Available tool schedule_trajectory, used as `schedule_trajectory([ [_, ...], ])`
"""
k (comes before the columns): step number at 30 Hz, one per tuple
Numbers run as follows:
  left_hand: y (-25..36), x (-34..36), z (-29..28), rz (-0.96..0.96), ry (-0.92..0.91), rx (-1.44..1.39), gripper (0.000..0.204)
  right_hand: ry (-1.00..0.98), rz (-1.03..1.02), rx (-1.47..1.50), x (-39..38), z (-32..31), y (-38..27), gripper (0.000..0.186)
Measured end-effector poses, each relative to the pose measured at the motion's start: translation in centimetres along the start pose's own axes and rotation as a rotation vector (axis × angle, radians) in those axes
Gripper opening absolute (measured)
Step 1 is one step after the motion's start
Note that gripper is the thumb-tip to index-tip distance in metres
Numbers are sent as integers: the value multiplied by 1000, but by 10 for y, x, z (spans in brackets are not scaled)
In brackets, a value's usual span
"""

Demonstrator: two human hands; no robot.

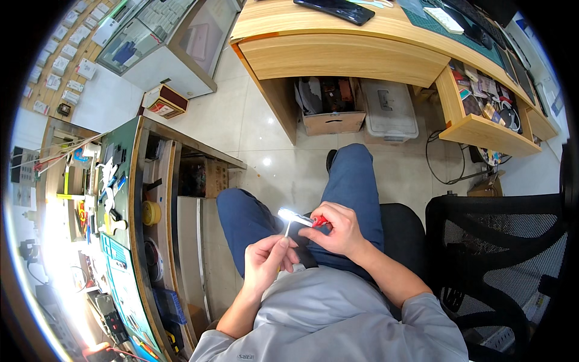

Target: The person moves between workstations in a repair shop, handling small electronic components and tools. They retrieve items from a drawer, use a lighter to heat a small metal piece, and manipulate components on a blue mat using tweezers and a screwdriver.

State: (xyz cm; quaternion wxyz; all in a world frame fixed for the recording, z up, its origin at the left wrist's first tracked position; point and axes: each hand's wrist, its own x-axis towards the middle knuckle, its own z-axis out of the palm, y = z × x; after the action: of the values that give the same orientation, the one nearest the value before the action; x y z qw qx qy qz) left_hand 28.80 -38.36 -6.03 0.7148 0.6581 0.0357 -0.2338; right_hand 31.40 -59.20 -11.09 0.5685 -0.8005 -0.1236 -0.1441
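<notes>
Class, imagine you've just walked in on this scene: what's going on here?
A seated person is working with both hands. The left hand pinches a thin pale stick, its tip close to the bright end of a small item with a red part, held in the right hand. Glare hides whether they touch. To the left is a bench strewn with tools; ahead on the right, a filled desk drawer stands open.

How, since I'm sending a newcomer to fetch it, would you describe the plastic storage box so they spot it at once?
Start at the wooden desk at the picture's top and look underneath. The plastic storage box stands just right of the open cardboard box. Pale and lidded, it differs from that brown, uncovered neighbour.
</notes>
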Motion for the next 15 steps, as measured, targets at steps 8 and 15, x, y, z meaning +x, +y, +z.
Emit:
schedule_trajectory([
  [8, -1, 1, 1, -17, 12, 26, 30, -1, -6, -31, -4, 1, 6, 17],
  [15, 1, 1, 1, -11, 15, 44, 32, 15, -24, 18, 0, 2, 4, 10],
])
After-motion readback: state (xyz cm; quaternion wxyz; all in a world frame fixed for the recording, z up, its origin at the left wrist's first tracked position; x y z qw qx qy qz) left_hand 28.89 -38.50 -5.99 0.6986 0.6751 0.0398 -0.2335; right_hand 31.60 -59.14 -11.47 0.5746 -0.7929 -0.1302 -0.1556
